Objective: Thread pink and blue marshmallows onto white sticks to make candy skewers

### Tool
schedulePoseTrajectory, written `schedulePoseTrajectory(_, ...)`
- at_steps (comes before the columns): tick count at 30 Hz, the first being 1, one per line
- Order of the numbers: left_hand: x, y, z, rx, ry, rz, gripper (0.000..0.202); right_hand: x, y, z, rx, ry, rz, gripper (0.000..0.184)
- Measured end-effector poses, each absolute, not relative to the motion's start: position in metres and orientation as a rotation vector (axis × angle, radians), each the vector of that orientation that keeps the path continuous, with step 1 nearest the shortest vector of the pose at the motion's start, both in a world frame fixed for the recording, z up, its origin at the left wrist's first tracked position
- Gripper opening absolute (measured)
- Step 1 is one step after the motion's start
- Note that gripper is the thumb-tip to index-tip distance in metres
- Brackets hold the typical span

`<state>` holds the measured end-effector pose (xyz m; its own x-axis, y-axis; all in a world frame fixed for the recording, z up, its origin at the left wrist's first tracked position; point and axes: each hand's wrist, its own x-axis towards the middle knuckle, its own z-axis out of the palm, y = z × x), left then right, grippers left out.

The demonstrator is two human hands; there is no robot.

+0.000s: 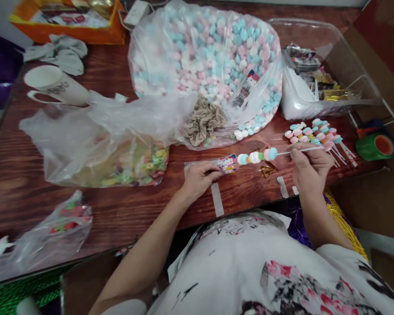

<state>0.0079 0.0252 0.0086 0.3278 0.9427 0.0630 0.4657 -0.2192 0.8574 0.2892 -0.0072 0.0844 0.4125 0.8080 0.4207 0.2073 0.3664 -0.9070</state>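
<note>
My right hand (pixel 311 168) pinches the white stick of a candy skewer (pixel 258 155), threaded with blue, white, pink, green and orange sweets. The skewer lies level, its sweet-covered end pointing left. My left hand (pixel 202 177) grips a small clear printed bag (pixel 228 163) by its edge, with the bag's mouth against the skewer's tip. Whether the tip is inside the bag I cannot tell. Just beyond my right hand rests a pile of finished candy skewers (pixel 315 133). Gold twist ties (pixel 267 168) lie on the table below the skewer.
A large bag of pastel marshmallows (pixel 203 48) fills the back, with a brown scrunchie (pixel 203 120) before it. Left are a bag of gummy sweets (pixel 134 166), a mug (pixel 55 85) and an orange box (pixel 68 33). Right are a clear bin (pixel 357 92) and green tape (pixel 374 146).
</note>
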Motion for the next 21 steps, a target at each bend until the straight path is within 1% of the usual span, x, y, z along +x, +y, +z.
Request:
schedulePoseTrajectory(11, 0.007, 0.024, 0.006, 1.957, 1.115, 0.860, 0.014, 0.283, -0.007, 0.071, -1.256, -1.210, 0.616, 0.004)
schedulePoseTrajectory(17, 0.010, 0.019, 0.002, 2.098, 0.988, 0.982, 0.014, 0.277, -0.004, 0.058, -1.191, -1.016, 0.900, 0.005)
schedulePoseTrajectory(19, 0.011, 0.018, 0.000, 2.128, 0.960, 1.033, 0.014, 0.273, -0.007, 0.056, -1.220, -1.055, 0.851, 0.005)
schedulePoseTrajectory(21, 0.012, 0.017, -0.002, 2.153, 0.949, 1.062, 0.013, 0.269, -0.011, 0.054, -1.260, -1.109, 0.719, 0.006)
